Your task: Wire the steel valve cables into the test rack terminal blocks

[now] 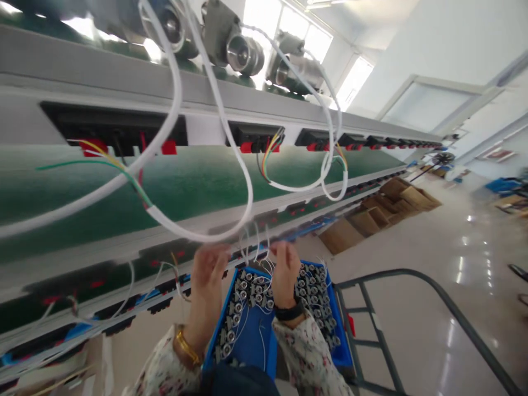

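The nearest white cable [249,201] hangs in a loop above the hands, its coloured wires [140,190] fanned below the first black terminal block [82,118], the green one ending free. At the next black block [253,132] wires reach up to the red clips; that one looks connected, while the nearest seems unfinished. The left hand [208,275] is loosely curled, the right hand [284,275] has its fingertips drawn together; blur hides whether either grips anything. Below, blue bins [214,335] hold many metal units [237,319].
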`<state>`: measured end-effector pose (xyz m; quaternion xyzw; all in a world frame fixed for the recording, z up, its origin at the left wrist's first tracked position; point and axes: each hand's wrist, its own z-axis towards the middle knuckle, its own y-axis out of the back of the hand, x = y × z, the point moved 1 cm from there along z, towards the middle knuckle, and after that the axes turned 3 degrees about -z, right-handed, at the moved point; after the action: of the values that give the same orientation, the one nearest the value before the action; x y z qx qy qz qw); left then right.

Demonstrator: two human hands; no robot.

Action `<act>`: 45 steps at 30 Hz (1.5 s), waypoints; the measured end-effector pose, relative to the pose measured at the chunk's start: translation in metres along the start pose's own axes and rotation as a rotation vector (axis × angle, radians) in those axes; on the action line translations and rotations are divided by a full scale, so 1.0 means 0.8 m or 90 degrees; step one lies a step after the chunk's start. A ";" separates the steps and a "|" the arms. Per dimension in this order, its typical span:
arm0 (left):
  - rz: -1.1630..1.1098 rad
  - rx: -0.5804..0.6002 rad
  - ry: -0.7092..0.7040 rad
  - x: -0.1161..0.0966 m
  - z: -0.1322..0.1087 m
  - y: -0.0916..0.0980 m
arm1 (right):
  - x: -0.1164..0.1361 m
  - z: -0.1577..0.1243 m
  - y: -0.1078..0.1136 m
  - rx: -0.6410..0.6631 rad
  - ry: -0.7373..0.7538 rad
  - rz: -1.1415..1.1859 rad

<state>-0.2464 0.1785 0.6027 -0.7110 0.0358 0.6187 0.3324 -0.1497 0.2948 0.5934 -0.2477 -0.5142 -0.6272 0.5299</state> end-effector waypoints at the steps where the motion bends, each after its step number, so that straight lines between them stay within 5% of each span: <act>1: 0.031 0.023 0.032 0.002 -0.012 0.006 | -0.016 0.004 -0.006 0.020 -0.014 -0.027; 7: 0.147 0.126 0.133 0.019 -0.066 0.029 | -0.068 0.049 -0.071 0.086 -0.014 -0.064; 11: 0.188 0.151 0.196 0.023 -0.082 0.031 | -0.084 0.056 -0.067 0.141 -0.050 -0.011; 14: 0.196 0.151 0.238 0.021 -0.086 0.033 | -0.101 0.034 -0.019 0.227 -0.091 0.081; 18: 0.208 0.154 0.263 0.021 -0.082 0.035 | -0.114 -0.003 0.086 0.345 -0.142 0.224; 21: 0.216 0.176 0.270 0.018 -0.076 0.027 | -0.093 -0.017 0.150 0.406 -0.164 0.317; 23: 0.219 0.215 0.256 0.012 -0.072 0.015 | -0.063 -0.018 0.165 0.469 -0.199 0.445; 25: 0.221 0.268 0.217 0.003 -0.070 0.001 | -0.029 -0.011 0.159 0.482 -0.202 0.570; 27: 0.219 0.318 0.166 -0.009 -0.067 -0.014 | 0.001 0.000 0.141 0.375 -0.145 0.594; 30: 0.221 0.347 0.083 -0.032 -0.061 -0.033 | 0.031 0.019 0.114 0.115 -0.012 0.385; 33: 0.237 0.374 -0.024 -0.058 -0.053 -0.051 | 0.051 0.027 0.098 -0.005 0.121 0.192; 36: 0.278 0.466 -0.126 -0.081 -0.044 -0.072 | 0.058 0.024 0.085 0.092 0.113 0.295; 38: 0.296 0.411 -0.160 -0.090 -0.033 -0.083 | 0.056 0.018 0.077 0.192 0.065 0.352; 41: 0.287 0.269 -0.109 -0.091 -0.014 -0.096 | 0.048 0.008 0.072 0.245 0.054 0.286; 45: 0.267 0.335 -0.003 -0.082 -0.002 -0.112 | 0.040 -0.002 0.075 0.244 0.077 0.183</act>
<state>-0.2189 0.2240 0.7003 -0.5765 0.3390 0.6450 0.3698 -0.1044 0.2858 0.6430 -0.1750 -0.5504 -0.4503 0.6809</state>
